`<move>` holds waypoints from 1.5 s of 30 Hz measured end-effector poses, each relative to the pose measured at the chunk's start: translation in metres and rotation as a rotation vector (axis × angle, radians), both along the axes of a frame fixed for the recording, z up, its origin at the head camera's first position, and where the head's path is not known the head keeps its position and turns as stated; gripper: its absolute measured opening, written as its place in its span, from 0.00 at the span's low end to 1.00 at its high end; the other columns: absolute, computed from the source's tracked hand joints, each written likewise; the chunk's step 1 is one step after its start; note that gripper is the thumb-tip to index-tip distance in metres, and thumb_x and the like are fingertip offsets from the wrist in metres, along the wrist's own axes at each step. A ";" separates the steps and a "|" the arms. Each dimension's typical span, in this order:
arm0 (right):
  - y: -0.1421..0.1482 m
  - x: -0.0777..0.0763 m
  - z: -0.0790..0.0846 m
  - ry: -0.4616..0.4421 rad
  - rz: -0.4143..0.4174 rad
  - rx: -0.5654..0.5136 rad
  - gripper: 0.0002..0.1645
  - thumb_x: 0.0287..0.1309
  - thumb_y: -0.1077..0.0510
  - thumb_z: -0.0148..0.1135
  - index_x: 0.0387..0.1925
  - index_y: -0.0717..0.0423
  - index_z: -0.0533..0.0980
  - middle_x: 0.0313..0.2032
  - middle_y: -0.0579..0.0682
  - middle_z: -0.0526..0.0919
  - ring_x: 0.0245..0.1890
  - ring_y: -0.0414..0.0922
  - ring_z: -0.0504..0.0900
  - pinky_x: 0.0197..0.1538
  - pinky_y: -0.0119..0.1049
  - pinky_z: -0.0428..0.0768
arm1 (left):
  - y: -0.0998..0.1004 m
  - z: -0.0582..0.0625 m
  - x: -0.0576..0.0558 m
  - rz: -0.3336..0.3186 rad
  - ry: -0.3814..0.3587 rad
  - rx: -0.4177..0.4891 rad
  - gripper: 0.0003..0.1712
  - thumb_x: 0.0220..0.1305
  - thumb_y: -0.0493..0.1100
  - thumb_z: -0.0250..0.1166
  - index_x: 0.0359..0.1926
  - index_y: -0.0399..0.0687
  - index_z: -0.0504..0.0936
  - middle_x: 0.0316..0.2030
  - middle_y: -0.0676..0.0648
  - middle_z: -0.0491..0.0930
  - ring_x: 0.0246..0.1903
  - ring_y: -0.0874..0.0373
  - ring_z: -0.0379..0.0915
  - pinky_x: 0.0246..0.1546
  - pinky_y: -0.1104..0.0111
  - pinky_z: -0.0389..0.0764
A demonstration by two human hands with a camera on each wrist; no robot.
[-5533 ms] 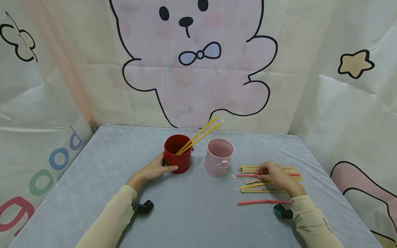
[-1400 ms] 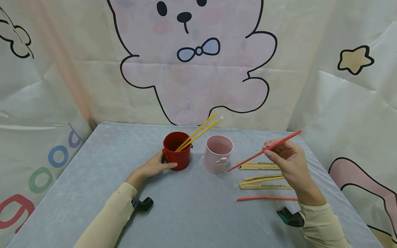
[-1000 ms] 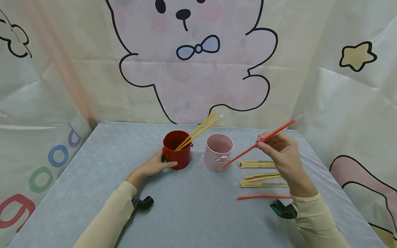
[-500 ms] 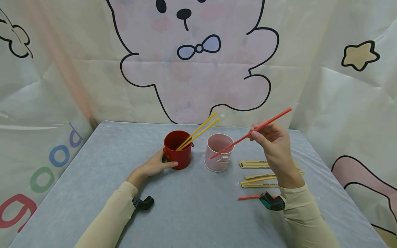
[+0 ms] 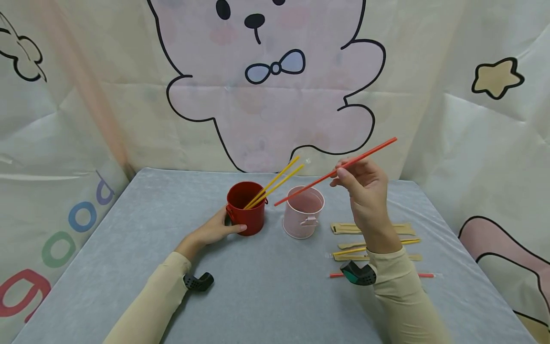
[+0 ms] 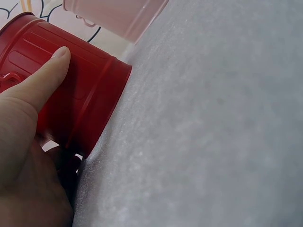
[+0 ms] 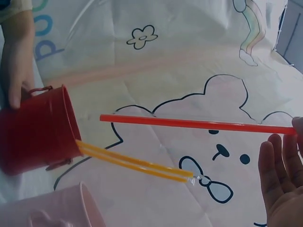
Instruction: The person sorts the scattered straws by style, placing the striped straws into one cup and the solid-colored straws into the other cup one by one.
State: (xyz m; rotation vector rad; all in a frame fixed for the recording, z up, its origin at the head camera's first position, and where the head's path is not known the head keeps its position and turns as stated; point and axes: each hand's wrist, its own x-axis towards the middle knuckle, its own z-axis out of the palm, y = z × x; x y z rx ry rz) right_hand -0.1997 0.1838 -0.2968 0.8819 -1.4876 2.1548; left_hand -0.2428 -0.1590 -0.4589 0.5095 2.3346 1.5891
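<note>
A small red bucket (image 5: 249,220) stands on the table with two yellow straws (image 5: 287,177) leaning out of it. My left hand (image 5: 210,232) holds the bucket's left side, thumb across the front; its other fingers are mostly hidden behind. My right hand (image 5: 366,198) pinches a red straw (image 5: 374,151) between thumb and fingers, raised and slanting down to the left. In the head view the straw crosses over the pink bucket (image 5: 296,223), its lower end close to the red bucket's right side. The right wrist view shows that straw (image 7: 189,124) apart from the red bucket's mouth.
On the right of the table (image 5: 275,296) lie paper-wrapped packets (image 5: 343,228), a yellow straw (image 5: 410,241) and another red straw (image 5: 426,275), partly hidden by my right forearm. A printed cloth backdrop (image 5: 137,119) rises behind the table.
My right hand has picked the red straw up from among the packets, lifted it and carried it left over the pink bucket. The left hand has stayed on the red bucket.
</note>
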 end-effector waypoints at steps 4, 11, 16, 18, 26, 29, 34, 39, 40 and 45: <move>-0.010 -0.003 0.001 -0.005 -0.028 -0.011 0.15 0.62 0.78 0.56 0.40 0.60 0.81 0.37 0.47 0.87 0.35 0.40 0.84 0.37 0.32 0.87 | 0.000 0.001 0.001 -0.001 0.006 0.000 0.51 0.64 0.49 0.71 0.78 0.48 0.50 0.76 0.43 0.57 0.77 0.44 0.47 0.77 0.39 0.47; -0.024 -0.005 -0.006 -0.010 -0.061 -0.052 0.15 0.61 0.78 0.57 0.39 0.60 0.81 0.35 0.48 0.87 0.32 0.40 0.86 0.36 0.33 0.87 | -0.002 0.000 0.002 0.011 -0.016 -0.013 0.51 0.64 0.50 0.71 0.78 0.49 0.50 0.77 0.44 0.56 0.77 0.44 0.46 0.77 0.39 0.47; -0.032 -0.007 -0.013 -0.020 -0.123 -0.022 0.15 0.61 0.77 0.58 0.39 0.57 0.82 0.35 0.47 0.88 0.31 0.40 0.87 0.37 0.34 0.88 | -0.002 0.001 0.003 0.013 -0.008 -0.020 0.51 0.65 0.50 0.70 0.79 0.48 0.50 0.77 0.42 0.55 0.77 0.43 0.46 0.77 0.38 0.47; -0.035 -0.007 -0.015 -0.026 -0.141 -0.010 0.16 0.61 0.77 0.59 0.39 0.55 0.82 0.35 0.46 0.88 0.32 0.40 0.88 0.37 0.34 0.88 | -0.003 0.001 0.003 0.015 -0.004 -0.020 0.51 0.65 0.50 0.70 0.78 0.47 0.50 0.77 0.42 0.56 0.77 0.43 0.46 0.77 0.38 0.47; -0.039 -0.010 -0.022 -0.009 -0.124 0.037 0.14 0.60 0.77 0.61 0.40 0.59 0.82 0.36 0.45 0.87 0.34 0.40 0.88 0.38 0.33 0.88 | -0.001 0.003 0.002 0.009 -0.002 -0.022 0.49 0.65 0.50 0.70 0.78 0.50 0.51 0.77 0.44 0.57 0.77 0.44 0.47 0.77 0.39 0.47; -0.040 -0.011 -0.024 -0.020 -0.107 0.066 0.12 0.60 0.76 0.61 0.41 0.62 0.81 0.36 0.45 0.87 0.36 0.40 0.87 0.39 0.33 0.88 | 0.000 0.003 0.001 0.010 -0.004 -0.015 0.49 0.65 0.50 0.70 0.78 0.50 0.51 0.76 0.44 0.57 0.77 0.44 0.48 0.77 0.39 0.48; -0.046 -0.013 -0.032 -0.051 -0.080 0.084 0.14 0.59 0.78 0.61 0.40 0.61 0.81 0.36 0.46 0.88 0.35 0.40 0.88 0.39 0.34 0.88 | 0.000 0.002 0.001 0.010 -0.005 -0.020 0.50 0.64 0.52 0.71 0.78 0.50 0.52 0.76 0.44 0.58 0.77 0.44 0.48 0.77 0.38 0.48; -0.054 -0.016 -0.043 -0.065 -0.094 0.172 0.08 0.58 0.78 0.62 0.39 0.74 0.77 0.36 0.43 0.87 0.33 0.39 0.88 0.40 0.34 0.88 | -0.001 0.001 0.001 0.008 0.002 -0.001 0.50 0.64 0.51 0.70 0.78 0.49 0.52 0.76 0.44 0.57 0.77 0.44 0.47 0.77 0.38 0.47; -0.055 -0.017 -0.045 -0.074 -0.103 0.203 0.08 0.58 0.78 0.62 0.40 0.76 0.76 0.36 0.42 0.87 0.34 0.40 0.89 0.40 0.33 0.88 | -0.001 0.000 0.001 0.008 0.002 0.003 0.49 0.64 0.50 0.70 0.78 0.49 0.52 0.76 0.44 0.57 0.77 0.44 0.47 0.77 0.38 0.47; -0.057 -0.020 -0.055 -0.130 -0.125 0.371 0.11 0.60 0.73 0.64 0.44 0.77 0.79 0.34 0.44 0.89 0.34 0.36 0.88 0.42 0.31 0.87 | 0.000 -0.002 0.000 0.005 -0.001 0.005 0.49 0.65 0.50 0.70 0.78 0.49 0.52 0.76 0.44 0.57 0.77 0.44 0.47 0.77 0.38 0.47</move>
